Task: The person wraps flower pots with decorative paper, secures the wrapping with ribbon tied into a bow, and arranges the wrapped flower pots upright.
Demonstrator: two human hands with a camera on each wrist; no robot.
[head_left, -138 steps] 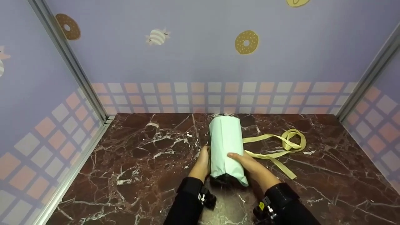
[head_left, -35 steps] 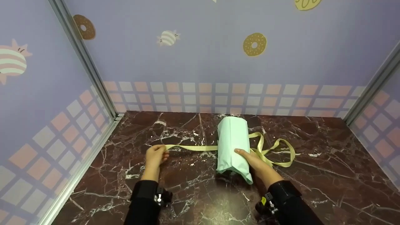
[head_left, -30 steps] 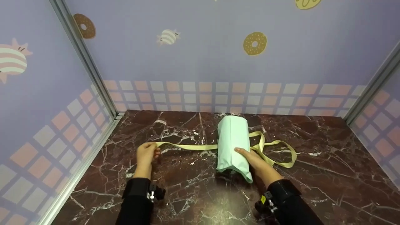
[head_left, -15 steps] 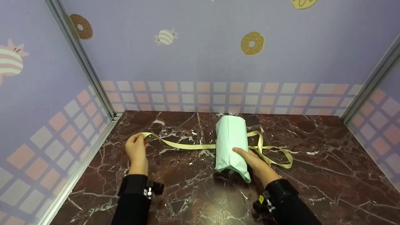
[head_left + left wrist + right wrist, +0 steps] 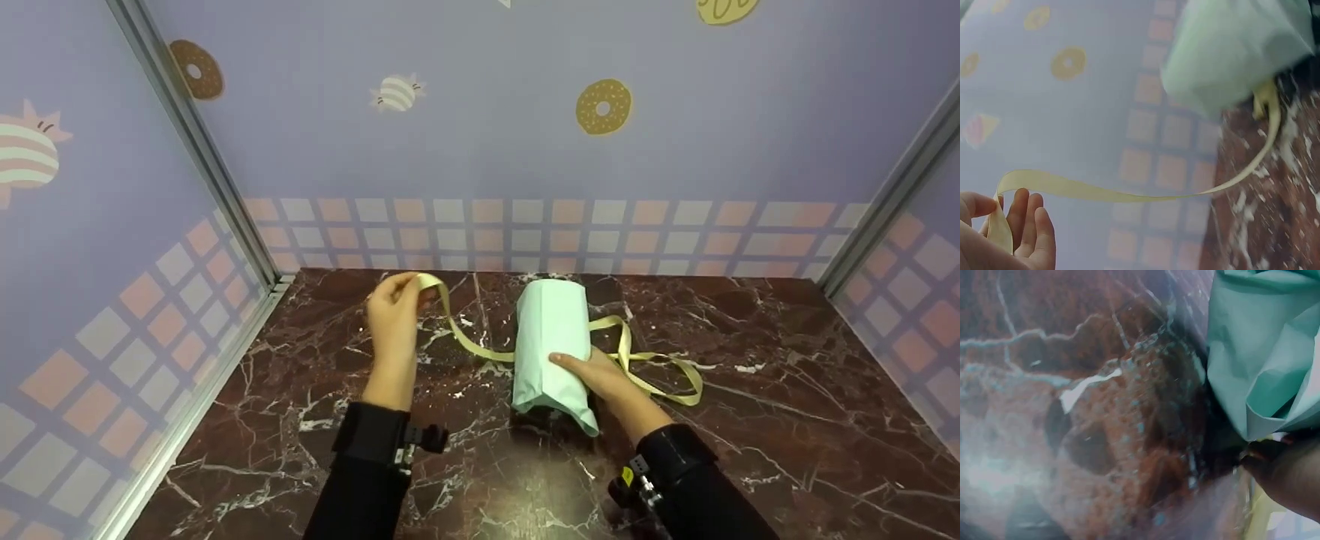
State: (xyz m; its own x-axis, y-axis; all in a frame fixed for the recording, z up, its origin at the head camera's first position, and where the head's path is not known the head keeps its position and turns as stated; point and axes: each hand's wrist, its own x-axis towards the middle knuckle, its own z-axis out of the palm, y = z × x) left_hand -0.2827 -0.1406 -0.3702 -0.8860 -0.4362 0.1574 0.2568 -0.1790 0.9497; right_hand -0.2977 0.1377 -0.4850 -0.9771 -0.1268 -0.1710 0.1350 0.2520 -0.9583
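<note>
A package wrapped in pale mint-green paper (image 5: 553, 322) lies on the marble tabletop, its long side pointing away from me. My right hand (image 5: 609, 381) grips its right side, thumb on top and fingers hidden beyond the edge. A folded, gaping paper end (image 5: 1275, 396) shows in the right wrist view. Between thumb and fingers my left hand (image 5: 394, 319) pinches a yellow ribbon (image 5: 480, 351), raised left of the package. From there the ribbon (image 5: 1100, 193) sags in a curve down to the package's underside, as the left wrist view shows.
Right of the package, more yellow ribbon (image 5: 679, 364) lies in loose loops on the dark red marble tabletop (image 5: 787, 450). A lilac wall with doughnut prints (image 5: 480, 150) stands behind the table. Side panels rise at left and right.
Both hands first held the package. My left hand then drew the ribbon out leftward, and has since lifted it and come back toward the package. My right hand has stayed on the package.
</note>
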